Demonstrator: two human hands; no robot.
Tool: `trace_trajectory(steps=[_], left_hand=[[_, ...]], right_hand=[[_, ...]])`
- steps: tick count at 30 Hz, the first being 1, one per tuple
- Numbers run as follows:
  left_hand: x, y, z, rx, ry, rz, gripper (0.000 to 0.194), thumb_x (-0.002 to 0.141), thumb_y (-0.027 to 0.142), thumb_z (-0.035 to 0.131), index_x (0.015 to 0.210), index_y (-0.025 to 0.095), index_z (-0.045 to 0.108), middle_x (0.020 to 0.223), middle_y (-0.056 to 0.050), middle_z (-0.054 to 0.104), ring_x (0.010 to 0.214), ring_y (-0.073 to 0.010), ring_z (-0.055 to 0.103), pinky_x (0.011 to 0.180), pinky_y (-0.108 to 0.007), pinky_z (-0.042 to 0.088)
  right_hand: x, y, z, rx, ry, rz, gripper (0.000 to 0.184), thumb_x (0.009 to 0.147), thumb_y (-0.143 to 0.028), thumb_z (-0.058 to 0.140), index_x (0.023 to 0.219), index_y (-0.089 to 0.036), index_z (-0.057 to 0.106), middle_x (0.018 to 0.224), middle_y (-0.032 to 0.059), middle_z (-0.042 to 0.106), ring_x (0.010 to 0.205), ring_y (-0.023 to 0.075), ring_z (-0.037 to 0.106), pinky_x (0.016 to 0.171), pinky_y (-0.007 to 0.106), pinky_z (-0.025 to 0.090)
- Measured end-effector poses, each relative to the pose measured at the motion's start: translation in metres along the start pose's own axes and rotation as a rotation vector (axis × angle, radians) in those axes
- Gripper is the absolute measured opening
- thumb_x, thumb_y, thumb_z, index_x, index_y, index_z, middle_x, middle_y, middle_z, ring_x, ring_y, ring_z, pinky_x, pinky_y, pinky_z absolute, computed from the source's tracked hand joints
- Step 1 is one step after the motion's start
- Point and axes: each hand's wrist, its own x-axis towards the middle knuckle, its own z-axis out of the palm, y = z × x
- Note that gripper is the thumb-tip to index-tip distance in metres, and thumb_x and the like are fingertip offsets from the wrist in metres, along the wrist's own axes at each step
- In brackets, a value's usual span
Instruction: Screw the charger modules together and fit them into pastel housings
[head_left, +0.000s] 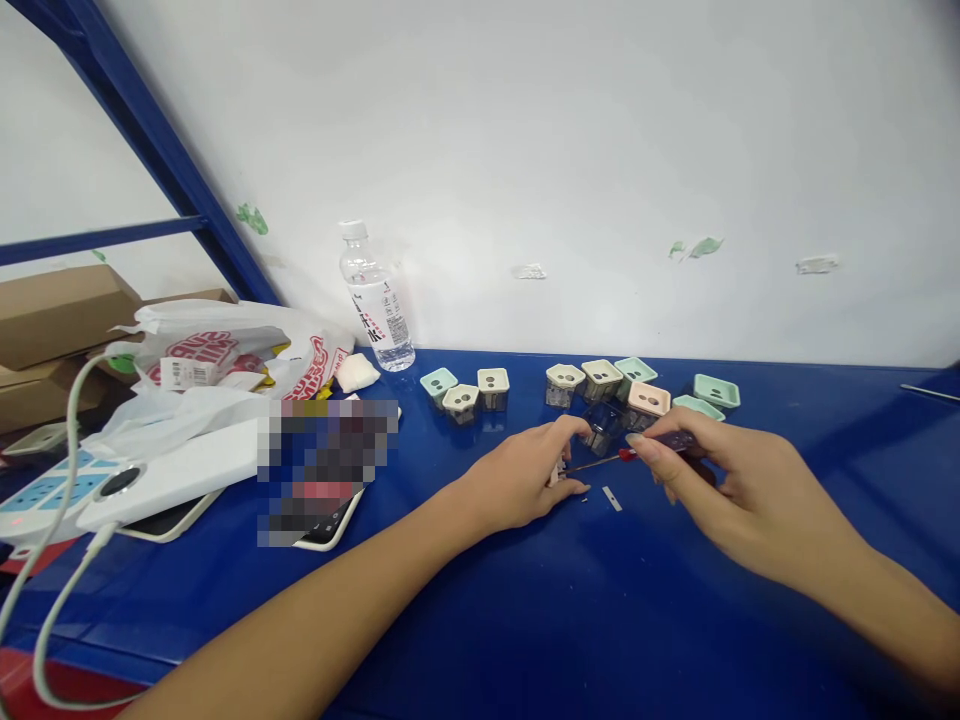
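My right hand [739,480] is closed around a screwdriver [675,441] with a dark handle and a red collar; its thin shaft points left. The tip reaches a small whitish sharpener part [557,470] pinched in my left hand [525,475], whose fingers hide most of it. Just below the shaft, a loose metal blade [612,498] lies on the blue table. Beyond my hands is a see-through dark sharpener container [602,425]. Around it stand several pencil sharpeners with pastel lids, among them a peach one [649,399], a cream one [602,375] and a green one [716,391].
Three more sharpeners stand left of centre, including a cream one [493,387]. A water bottle [377,300] is against the wall. To the left are a partly blurred phone [337,525], a white power bank [195,470], plastic bags [225,340], a power strip [52,490] and cables.
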Motion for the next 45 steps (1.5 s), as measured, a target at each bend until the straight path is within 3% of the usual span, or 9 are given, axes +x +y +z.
trace_trajectory(steps=[4, 9, 13, 16, 20, 29, 36, 45], left_hand=[[0.0, 0.001, -0.001, 0.0, -0.005, -0.004, 0.045, 0.09, 0.03, 0.069, 0.128, 0.023, 0.047, 0.109, -0.008, 0.067, 0.096, -0.0245, 0.066, 0.086, -0.038, 0.052], [0.001, 0.0, -0.002, 0.001, -0.009, -0.009, 0.045, 0.089, 0.031, 0.07, 0.128, 0.024, 0.047, 0.11, -0.007, 0.066, 0.099, -0.0241, 0.066, 0.086, -0.036, 0.052], [0.002, 0.002, -0.004, 0.025, -0.028, -0.013, 0.041, 0.09, 0.031, 0.07, 0.125, 0.023, 0.05, 0.11, -0.007, 0.067, 0.099, -0.024, 0.065, 0.086, -0.037, 0.052], [0.001, 0.003, -0.004, 0.083, -0.043, 0.001, 0.032, 0.092, 0.029, 0.067, 0.119, 0.021, 0.053, 0.111, -0.007, 0.066, 0.099, -0.0236, 0.065, 0.087, -0.037, 0.051], [0.001, 0.004, -0.004, 0.155, -0.049, 0.024, 0.021, 0.094, 0.026, 0.062, 0.113, 0.019, 0.057, 0.112, -0.009, 0.065, 0.099, -0.0232, 0.064, 0.088, -0.037, 0.052], [-0.002, 0.01, -0.003, 0.184, -0.007, 0.049, 0.02, 0.093, 0.029, 0.056, 0.107, 0.018, 0.065, 0.109, -0.009, 0.066, 0.093, -0.0214, 0.066, 0.085, -0.034, 0.054], [-0.003, 0.008, -0.001, 0.169, -0.037, 0.064, 0.034, 0.087, 0.039, 0.068, 0.112, 0.017, 0.07, 0.11, -0.009, 0.064, 0.088, -0.0208, 0.066, 0.081, -0.035, 0.055], [-0.003, 0.007, 0.007, 0.218, -0.008, 0.156, 0.024, 0.09, 0.03, 0.066, 0.11, 0.019, 0.074, 0.107, -0.008, 0.064, 0.085, -0.0178, 0.065, 0.079, -0.03, 0.054]], right_hand=[[-0.002, -0.003, 0.004, -0.004, 0.062, 0.06, 0.039, 0.098, -0.052, 0.051, 0.076, -0.022, 0.064, 0.049, -0.0044, 0.051, 0.039, 0.0104, 0.041, 0.037, 0.025, 0.03], [-0.003, -0.001, 0.007, -0.034, 0.083, 0.032, 0.037, 0.097, -0.049, 0.054, 0.074, -0.022, 0.065, 0.044, -0.0062, 0.044, 0.036, 0.01, 0.038, 0.038, 0.025, 0.029], [-0.001, 0.002, 0.0, -0.014, 0.151, 0.078, 0.035, 0.097, -0.048, 0.052, 0.077, -0.022, 0.064, 0.045, -0.0064, 0.047, 0.034, 0.0097, 0.042, 0.039, 0.025, 0.032], [0.001, 0.007, -0.009, -0.093, 0.226, 0.073, 0.034, 0.096, -0.042, 0.054, 0.068, -0.023, 0.06, 0.044, -0.0065, 0.045, 0.034, 0.0091, 0.038, 0.039, 0.026, 0.029], [0.006, 0.016, -0.014, -0.187, 0.203, -0.02, 0.035, 0.093, -0.037, 0.055, 0.06, -0.024, 0.056, 0.039, -0.0077, 0.035, 0.032, 0.0091, 0.033, 0.039, 0.027, 0.027], [0.01, 0.014, -0.01, -0.238, 0.104, -0.011, 0.039, 0.093, -0.04, 0.051, 0.057, -0.024, 0.048, 0.04, -0.0056, 0.042, 0.034, 0.0103, 0.037, 0.038, 0.026, 0.028], [0.009, 0.012, -0.01, -0.222, 0.15, -0.019, 0.034, 0.092, -0.035, 0.053, 0.06, -0.023, 0.055, 0.039, -0.0074, 0.043, 0.032, 0.0087, 0.037, 0.037, 0.025, 0.028], [0.006, 0.014, -0.008, -0.205, 0.224, -0.043, 0.033, 0.094, -0.032, 0.055, 0.062, -0.023, 0.056, 0.039, -0.0092, 0.039, 0.032, 0.0071, 0.034, 0.038, 0.024, 0.026]])
